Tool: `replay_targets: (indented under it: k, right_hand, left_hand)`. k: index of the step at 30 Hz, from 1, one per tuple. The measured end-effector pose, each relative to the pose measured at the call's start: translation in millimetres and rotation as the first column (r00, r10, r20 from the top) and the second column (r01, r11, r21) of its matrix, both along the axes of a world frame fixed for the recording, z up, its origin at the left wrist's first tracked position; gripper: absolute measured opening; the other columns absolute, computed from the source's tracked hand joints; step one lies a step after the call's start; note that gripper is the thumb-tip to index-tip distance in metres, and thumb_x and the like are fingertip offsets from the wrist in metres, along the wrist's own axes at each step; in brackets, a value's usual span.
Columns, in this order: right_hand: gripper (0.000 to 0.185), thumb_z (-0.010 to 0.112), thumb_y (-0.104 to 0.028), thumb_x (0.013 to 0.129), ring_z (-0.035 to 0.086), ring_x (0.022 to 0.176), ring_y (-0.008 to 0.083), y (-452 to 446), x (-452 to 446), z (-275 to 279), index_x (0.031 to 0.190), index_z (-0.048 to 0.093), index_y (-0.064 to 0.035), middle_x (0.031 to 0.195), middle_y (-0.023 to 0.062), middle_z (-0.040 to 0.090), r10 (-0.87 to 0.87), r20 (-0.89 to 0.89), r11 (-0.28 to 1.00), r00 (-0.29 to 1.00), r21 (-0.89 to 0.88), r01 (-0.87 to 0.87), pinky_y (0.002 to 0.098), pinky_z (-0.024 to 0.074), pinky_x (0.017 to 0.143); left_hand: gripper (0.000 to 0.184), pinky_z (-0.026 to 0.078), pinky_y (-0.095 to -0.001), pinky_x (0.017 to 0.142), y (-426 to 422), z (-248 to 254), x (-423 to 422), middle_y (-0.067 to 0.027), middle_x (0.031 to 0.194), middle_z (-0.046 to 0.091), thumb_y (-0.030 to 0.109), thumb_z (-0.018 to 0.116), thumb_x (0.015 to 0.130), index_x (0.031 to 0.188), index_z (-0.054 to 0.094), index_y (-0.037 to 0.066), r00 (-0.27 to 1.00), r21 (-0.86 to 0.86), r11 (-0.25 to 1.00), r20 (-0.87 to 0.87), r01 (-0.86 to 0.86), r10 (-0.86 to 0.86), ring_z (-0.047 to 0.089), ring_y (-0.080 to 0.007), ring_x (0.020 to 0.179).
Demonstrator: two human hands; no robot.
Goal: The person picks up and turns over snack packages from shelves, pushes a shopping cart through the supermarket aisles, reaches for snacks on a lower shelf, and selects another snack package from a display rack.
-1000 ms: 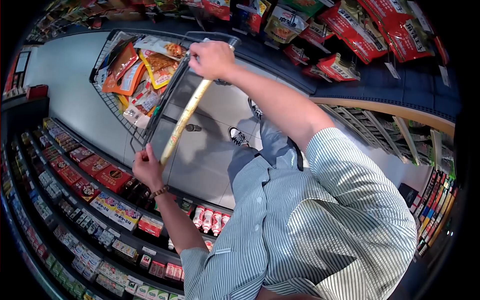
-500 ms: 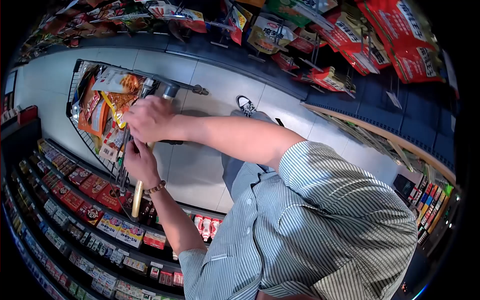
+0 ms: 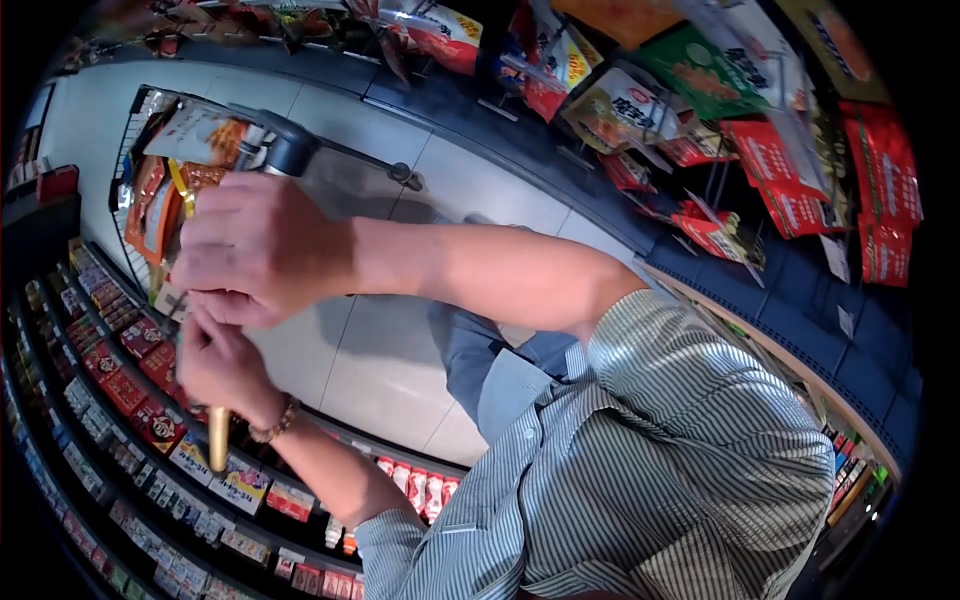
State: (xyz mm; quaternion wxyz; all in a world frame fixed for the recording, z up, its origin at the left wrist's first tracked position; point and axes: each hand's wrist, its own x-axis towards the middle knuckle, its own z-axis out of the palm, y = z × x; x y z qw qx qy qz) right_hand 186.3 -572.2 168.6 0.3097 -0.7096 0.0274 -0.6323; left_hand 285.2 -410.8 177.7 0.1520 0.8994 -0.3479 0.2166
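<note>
Pale tiled floor [image 3: 385, 365] underfoot. I see right hand [image 3: 262, 245] back-up, fingers curled, elbow bent wide; left hand [image 3: 230, 372] curled just below it. Yellow cart handle [image 3: 218, 442] under both; whether either grips it, I can't tell.

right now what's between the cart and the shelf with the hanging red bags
Bare tiled floor separates the cart from that shelf, as the head view shows.
</note>
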Motion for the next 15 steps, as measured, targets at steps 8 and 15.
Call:
replay_targets:
  k: [8, 15]
  right_hand:
    - [0.019, 0.074, 0.0, 0.073, 0.063, 0.076, 0.0282, -19.0, -163.6, -261.7, 0.091, 0.068, -0.0051, 0.09, 0.0106, 0.067, -0.013, -0.461, 0.99, 0.887, 0.118, 0.075, 0.0376, 0.0509, 0.066]
    - [0.025, 0.074, -0.02, 0.089, 0.068, 0.071, 0.0167, -57.0, -393.0, -548.0, 0.106, 0.071, -0.0008, 0.094, 0.0111, 0.073, -0.031, -0.943, 0.569, 0.331, 0.256, 0.781, 0.0323, 0.0552, 0.07]
  left_hand:
    - [0.045, 0.05, -0.0377, 0.053, 10.7, -8.9, 73.9, -0.0046, 0.073, 0.075, 0.06, 0.058, 0.097, 0.101, 0.082, 0.021, 0.908, -0.27, 0.96, 0.381, -0.074, 0.177, 0.067, -0.0218, 0.059]
    - [0.03, 0.055, -0.0422, 0.058, -3.4, 36.4, 98.6, -0.0144, 0.079, 0.068, 0.028, 0.064, 0.095, 0.108, 0.065, 0.001, 0.078, 0.044, 0.916, 0.997, -0.399, -0.014, 0.069, -0.0302, 0.068]
